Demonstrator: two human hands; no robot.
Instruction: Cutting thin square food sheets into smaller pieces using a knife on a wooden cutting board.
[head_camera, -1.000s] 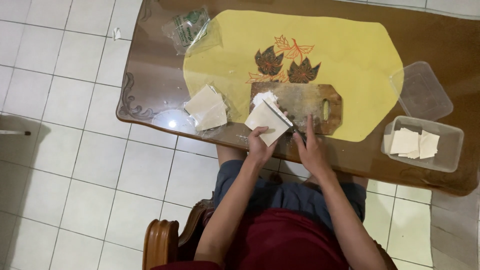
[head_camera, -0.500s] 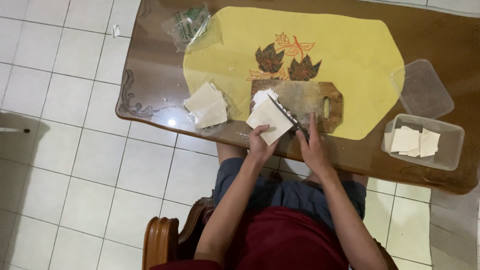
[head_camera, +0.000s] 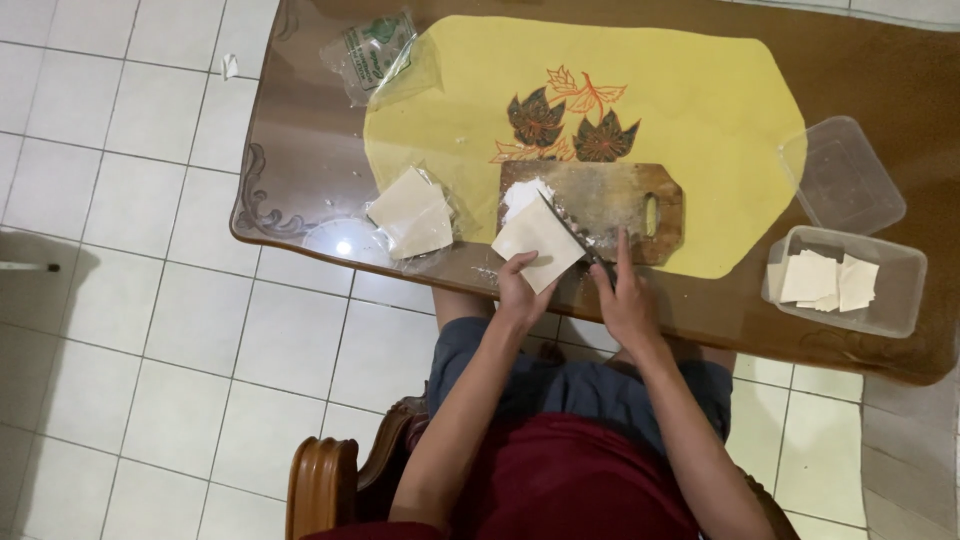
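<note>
**Pale square sheet under the knife on the board**

The thin, cream-coloured square sheet (head_camera: 537, 243) lies flat but turned like a diamond, overhanging the near-left corner of the wooden cutting board (head_camera: 600, 205). The knife (head_camera: 572, 232) lies across its upper right edge, blade slanting toward 11 o'clock. A small white piece (head_camera: 522, 195) sits at 12 o'clock of the sheet

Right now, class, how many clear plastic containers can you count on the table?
2. An empty clear plastic container sits at the placemat's right edge; a second container, holding pale square sheets, stands just in front of it. None other shows.
</note>
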